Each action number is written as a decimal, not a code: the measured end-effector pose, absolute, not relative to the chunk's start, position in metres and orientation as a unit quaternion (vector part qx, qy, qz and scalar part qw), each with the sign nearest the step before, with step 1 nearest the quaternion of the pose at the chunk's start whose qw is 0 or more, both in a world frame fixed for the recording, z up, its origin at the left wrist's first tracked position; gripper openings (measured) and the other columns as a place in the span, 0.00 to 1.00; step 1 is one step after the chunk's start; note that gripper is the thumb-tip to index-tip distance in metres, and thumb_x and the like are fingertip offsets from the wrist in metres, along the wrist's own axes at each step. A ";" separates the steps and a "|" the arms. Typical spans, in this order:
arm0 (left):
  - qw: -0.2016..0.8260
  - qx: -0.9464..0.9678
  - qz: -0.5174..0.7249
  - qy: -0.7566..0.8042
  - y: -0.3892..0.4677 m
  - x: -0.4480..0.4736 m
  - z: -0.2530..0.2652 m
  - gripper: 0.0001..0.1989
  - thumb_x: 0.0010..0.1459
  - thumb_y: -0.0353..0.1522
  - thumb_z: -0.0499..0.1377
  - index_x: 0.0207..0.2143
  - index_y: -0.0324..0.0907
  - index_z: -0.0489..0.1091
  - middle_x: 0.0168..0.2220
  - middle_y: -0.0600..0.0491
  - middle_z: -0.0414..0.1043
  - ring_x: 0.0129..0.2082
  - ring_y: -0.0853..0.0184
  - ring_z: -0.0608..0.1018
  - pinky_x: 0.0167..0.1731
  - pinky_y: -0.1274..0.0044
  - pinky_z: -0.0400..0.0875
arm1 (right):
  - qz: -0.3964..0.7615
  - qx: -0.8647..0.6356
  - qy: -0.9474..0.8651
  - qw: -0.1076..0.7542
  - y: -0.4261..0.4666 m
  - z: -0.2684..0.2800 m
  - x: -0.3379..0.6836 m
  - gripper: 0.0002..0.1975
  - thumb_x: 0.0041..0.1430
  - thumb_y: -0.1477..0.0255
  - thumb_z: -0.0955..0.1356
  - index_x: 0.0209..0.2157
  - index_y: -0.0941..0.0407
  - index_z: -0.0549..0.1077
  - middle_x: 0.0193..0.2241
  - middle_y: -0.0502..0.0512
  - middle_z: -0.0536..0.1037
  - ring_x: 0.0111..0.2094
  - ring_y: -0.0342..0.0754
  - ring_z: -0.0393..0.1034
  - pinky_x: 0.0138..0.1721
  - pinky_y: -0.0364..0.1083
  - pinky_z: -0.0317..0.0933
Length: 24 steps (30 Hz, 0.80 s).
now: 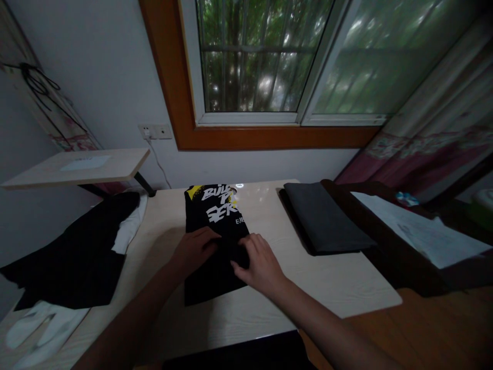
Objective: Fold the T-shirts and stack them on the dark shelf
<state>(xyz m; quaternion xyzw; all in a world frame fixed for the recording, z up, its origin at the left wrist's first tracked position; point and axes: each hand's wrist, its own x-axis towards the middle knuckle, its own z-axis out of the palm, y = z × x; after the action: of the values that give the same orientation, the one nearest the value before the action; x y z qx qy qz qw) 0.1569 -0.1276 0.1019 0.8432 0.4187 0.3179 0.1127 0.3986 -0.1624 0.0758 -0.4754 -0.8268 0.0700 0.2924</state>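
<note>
A folded black T-shirt [215, 277] with white and yellow lettering lies as a narrow panel on the pale table [269, 308]. On its left side rests my left hand [195, 250], touching the cloth, its fingers stretched inward and the thumb apart from them. My right hand [262, 262] touches the shirt's right edge. Its thumb and fingers are spread, with black cloth showing between them. Both hands are just below the printed lettering. Some fingertips are hard to make out against the dark fabric.
A stack of folded dark cloth [327, 221] lies at the right of the table. Loose black clothing [73, 252] and white cloth [42, 329] lie at the left, near a raised wooden shelf [111, 164]. A window [265, 61] is behind the table.
</note>
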 end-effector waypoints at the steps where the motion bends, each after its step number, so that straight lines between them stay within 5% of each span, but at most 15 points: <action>1: 0.102 0.841 0.321 0.423 -0.128 0.160 0.104 0.09 0.61 0.26 0.57 0.41 0.45 0.75 0.37 0.54 0.79 0.36 0.68 0.81 0.39 0.75 0.77 | 0.061 -0.476 -0.827 0.294 -0.165 0.075 0.397 0.23 0.54 0.65 0.73 0.49 0.55 0.68 0.45 0.62 0.71 0.47 0.60 0.65 0.47 0.58 0.63; 4: 0.073 0.834 0.334 0.433 -0.129 0.168 0.109 0.05 0.63 0.31 0.58 0.38 0.45 0.75 0.35 0.53 0.79 0.35 0.67 0.81 0.37 0.76 0.76 | 0.039 -0.479 -0.828 0.288 -0.168 0.072 0.390 0.26 0.54 0.63 0.73 0.53 0.55 0.67 0.46 0.64 0.71 0.48 0.62 0.64 0.47 0.60 0.63; 14: 0.074 0.818 0.363 0.439 -0.135 0.154 0.107 0.07 0.66 0.35 0.57 0.38 0.45 0.75 0.33 0.53 0.78 0.32 0.69 0.80 0.35 0.77 0.75 | 0.066 -0.529 -0.819 0.212 -0.170 0.069 0.420 0.22 0.48 0.81 0.67 0.45 0.52 0.65 0.43 0.59 0.71 0.43 0.57 0.68 0.46 0.54 0.66; 24: 0.217 0.864 0.288 0.351 -0.157 0.107 0.077 0.07 0.65 0.31 0.57 0.41 0.45 0.76 0.38 0.51 0.78 0.38 0.68 0.80 0.39 0.78 0.75 | 0.133 -0.480 -0.851 0.165 -0.183 0.069 0.466 0.16 0.48 0.81 0.64 0.39 0.52 0.67 0.39 0.55 0.70 0.41 0.52 0.69 0.43 0.49 0.66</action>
<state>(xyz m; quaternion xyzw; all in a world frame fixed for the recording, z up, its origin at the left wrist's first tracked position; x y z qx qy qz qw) 0.1074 -0.1573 0.0769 0.8645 0.3508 0.2876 0.2168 0.4659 -0.1832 0.0686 -0.4796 -0.8514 0.1331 0.1653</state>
